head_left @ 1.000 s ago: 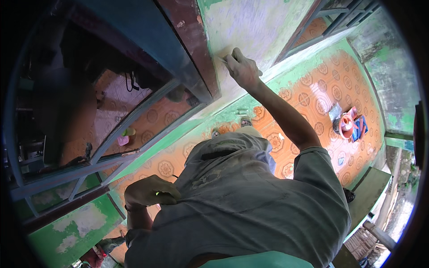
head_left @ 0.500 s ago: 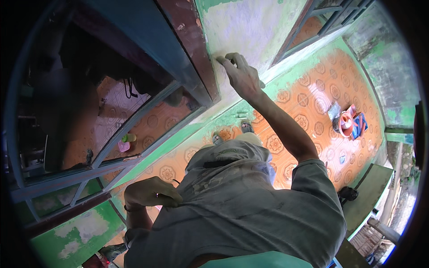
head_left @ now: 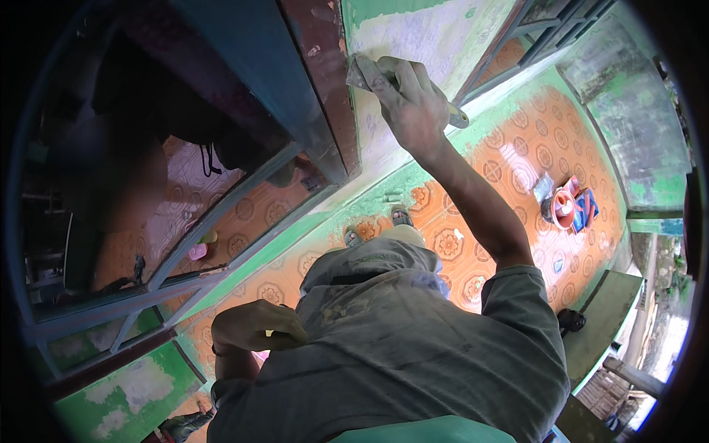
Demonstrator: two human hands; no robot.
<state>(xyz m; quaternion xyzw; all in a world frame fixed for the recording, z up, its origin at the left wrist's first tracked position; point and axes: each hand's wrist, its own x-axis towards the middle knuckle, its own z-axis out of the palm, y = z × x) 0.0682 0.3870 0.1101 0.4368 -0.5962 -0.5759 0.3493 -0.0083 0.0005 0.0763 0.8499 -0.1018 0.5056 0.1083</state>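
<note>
My right hand (head_left: 413,100) is raised to the pale, patchy wall (head_left: 399,37) beside the brown door frame (head_left: 325,81). It grips a putty knife (head_left: 459,117), whose handle end sticks out behind the palm. The knife's blade (head_left: 357,75) lies against the wall at the frame's edge, partly covered by fingers. At my lower left, my left hand (head_left: 258,325) is curled with fingers pressed together, close to the front of my grey shirt (head_left: 413,347). Whatever those fingers hold is hidden from view.
Blue-framed glass (head_left: 221,214) fills the left side. On the orange patterned floor (head_left: 509,177) stands a pink bucket (head_left: 563,210) with bundled things in and beside it. A low ledge (head_left: 605,310) runs along the right, with a dark object (head_left: 571,320) near it.
My right hand has moved up along the door frame's edge, and the putty knife's blade and handle now show more clearly. My left hand has shifted only slightly.
</note>
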